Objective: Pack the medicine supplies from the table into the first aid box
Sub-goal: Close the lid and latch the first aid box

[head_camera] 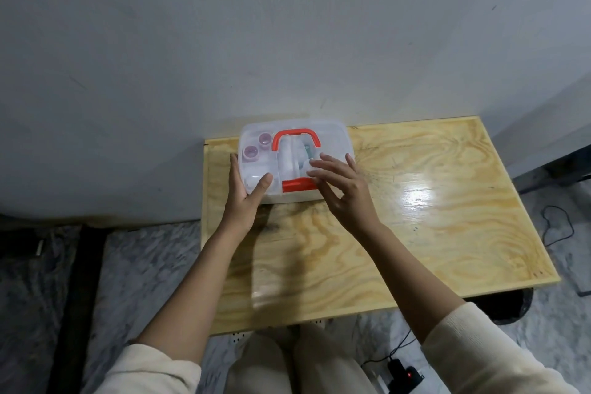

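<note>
Resting on the desk: the first aid box [292,160], a clear plastic case with its lid down, sits at the far left part of the wooden desk [415,217], close to the grey wall, just left of centre frame.
Box handle: an orange handle [295,137] lies flat on the lid, toward the far side.
Box latch: an orange latch [299,185] sits at the middle of the near edge, partly covered by the right fingers.
Contents seen through the lid: 2 small containers with pink caps [257,145] in the upper left section; white items in the middle and lower left, too blurred to name; a small teal item near the centre.
Left hand: the left hand [244,190] holds the box's near left corner, fingers along the left side wall and thumb pressed on top of the lid; the grip is closed around that corner.
Right hand: the right hand [340,185] lies over the near right part of the lid, fingers spread and slightly curled, tips touching the lid by the latch; the grip clasps nothing.
Sleeves: cream sleeves [479,352] are pushed up both forearms at the bottom of the frame.
Desk surface: bare pale plywood with a bright glare patch right of centre.
Floor: grey marbled floor [144,281] at lower left; a black plug unit with a red light [406,374] and cables at lower right.
</note>
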Available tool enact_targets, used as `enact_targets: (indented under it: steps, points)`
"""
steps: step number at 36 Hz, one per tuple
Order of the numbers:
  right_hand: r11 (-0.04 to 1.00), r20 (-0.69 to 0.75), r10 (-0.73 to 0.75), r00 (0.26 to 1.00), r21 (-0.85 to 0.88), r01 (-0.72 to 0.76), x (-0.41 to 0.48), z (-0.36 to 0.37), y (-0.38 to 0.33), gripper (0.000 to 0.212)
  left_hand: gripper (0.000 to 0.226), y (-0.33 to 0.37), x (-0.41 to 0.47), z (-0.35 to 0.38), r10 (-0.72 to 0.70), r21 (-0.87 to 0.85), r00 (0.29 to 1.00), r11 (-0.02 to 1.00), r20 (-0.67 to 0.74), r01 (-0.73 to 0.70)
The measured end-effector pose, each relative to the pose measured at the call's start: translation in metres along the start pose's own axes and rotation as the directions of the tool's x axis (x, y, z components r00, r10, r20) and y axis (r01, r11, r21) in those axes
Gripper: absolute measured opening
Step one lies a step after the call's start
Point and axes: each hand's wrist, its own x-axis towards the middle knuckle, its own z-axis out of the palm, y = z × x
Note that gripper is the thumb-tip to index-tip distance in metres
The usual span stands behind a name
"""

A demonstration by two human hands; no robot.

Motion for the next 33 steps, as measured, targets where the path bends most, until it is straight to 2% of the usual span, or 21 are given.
enact_targets:
  steps: [2,6,10,14,21,33]
  points:
    - [0.999,0.015,-0.036,0.999,0.009,0.036,-0.004,-0.001,0.002,0.021,0.088,0.000,-0.001,0.001,0.022,0.030,1.000,0.999,-0.012,-0.022]
    - [0.994,0.036,-0.105,0.994,0.033,0.104,-0.016,-0.002,0.005,0.020,0.088,-0.001,-0.002,0.002,0.042,0.039,0.999,0.998,-0.026,-0.041]
    - [0.988,0.043,-0.139,0.989,-0.059,0.141,-0.020,0.001,0.006,0.022,0.081,0.000,-0.004,0.004,0.068,0.072,0.996,0.995,-0.055,-0.064]
    - [0.971,0.044,-0.122,0.992,-0.202,0.128,-0.013,0.004,0.005,0.035,0.083,0.001,-0.005,0.003,0.083,0.079,0.994,0.994,-0.069,-0.078]
    - [0.895,0.158,-0.074,0.985,-0.426,0.135,0.004,0.007,0.007,0.060,0.082,0.004,-0.005,0.004,0.131,0.114,0.989,0.986,-0.062,-0.124]
    - [0.872,0.128,-0.063,0.990,-0.476,0.117,-0.003,0.017,0.012,0.060,0.080,0.002,-0.004,0.001,0.167,0.177,0.984,0.972,-0.056,-0.155]
